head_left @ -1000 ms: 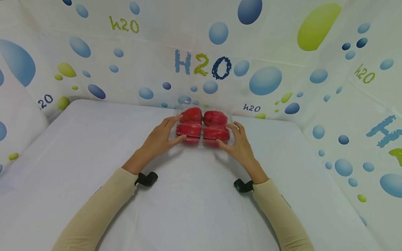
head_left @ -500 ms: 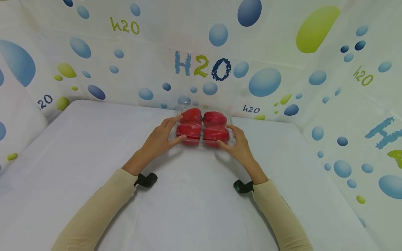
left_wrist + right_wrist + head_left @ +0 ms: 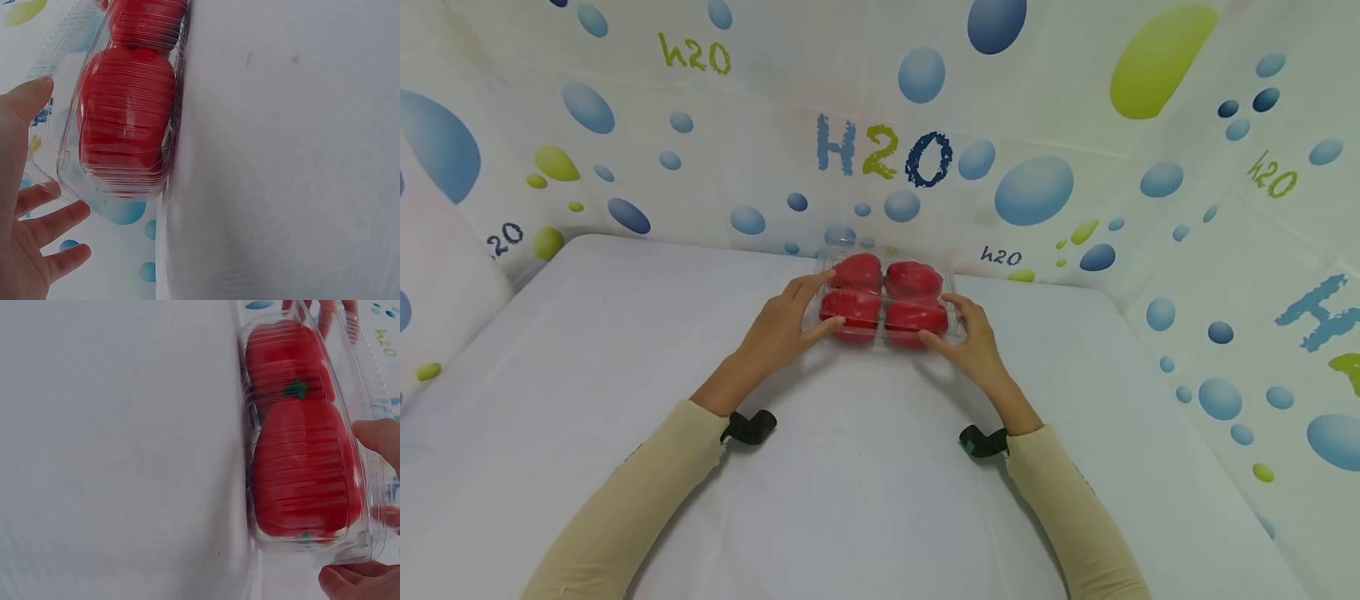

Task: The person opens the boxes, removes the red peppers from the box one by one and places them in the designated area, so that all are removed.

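Note:
A clear plastic clamshell container (image 3: 880,336) sits near the back of the table, filled with red bell peppers (image 3: 914,282). My left hand (image 3: 772,332) holds its left side, thumb at the front edge and fingers along the side. On the opposite side my right hand (image 3: 973,346) grips the container in the same way. Seen from the right wrist, green stems show on the red bell peppers (image 3: 306,469). A clear lid part (image 3: 65,37) extends past the rim in the left wrist view; how far it stands raised is hard to tell.
A white cloth (image 3: 850,483) covers the table. Right behind the container rises a white backdrop (image 3: 760,133) printed with blue and green drops and H2O lettering. Dark wrist cameras (image 3: 752,427) sit at both sleeve cuffs.
Fingers of my right hand have drawn together and lie closer to the container's side. The left hand and container stay almost where they were; the head view shifts slightly.

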`<state>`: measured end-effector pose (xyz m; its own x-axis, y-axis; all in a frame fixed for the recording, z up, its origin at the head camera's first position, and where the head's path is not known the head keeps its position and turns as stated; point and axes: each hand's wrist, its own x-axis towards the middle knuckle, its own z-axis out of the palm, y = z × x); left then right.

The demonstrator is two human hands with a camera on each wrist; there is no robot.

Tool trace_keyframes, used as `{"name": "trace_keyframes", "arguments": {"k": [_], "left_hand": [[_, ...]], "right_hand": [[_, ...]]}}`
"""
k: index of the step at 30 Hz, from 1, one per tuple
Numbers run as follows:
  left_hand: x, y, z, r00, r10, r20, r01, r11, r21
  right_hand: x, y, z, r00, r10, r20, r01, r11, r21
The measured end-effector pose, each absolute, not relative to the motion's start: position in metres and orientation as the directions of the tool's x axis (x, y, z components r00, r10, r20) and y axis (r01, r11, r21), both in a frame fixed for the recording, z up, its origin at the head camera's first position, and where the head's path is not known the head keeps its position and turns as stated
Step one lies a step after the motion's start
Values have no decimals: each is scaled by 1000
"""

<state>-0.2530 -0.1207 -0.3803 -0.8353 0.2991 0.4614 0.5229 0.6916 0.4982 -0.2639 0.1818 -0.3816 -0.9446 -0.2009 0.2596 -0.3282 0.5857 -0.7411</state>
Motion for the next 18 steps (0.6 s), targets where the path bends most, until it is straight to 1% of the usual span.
{"name": "trace_keyframes", "arguments": {"k": [6, 11, 18], "left_hand": [[-254, -120, -380, -839, 292, 458, 515, 698, 498], [-254, -121, -380, -859, 281, 429, 488, 705, 516], [-255, -120, -383, -864, 278, 419, 478, 712, 515]], "right_hand": [[-266, 184, -382, -945, -194, 263, -326, 513, -794], [-266, 183, -380, -948, -190, 254, -316, 497, -808], [-244, 174, -359, -935, -188, 299, -353, 455, -818]]}}
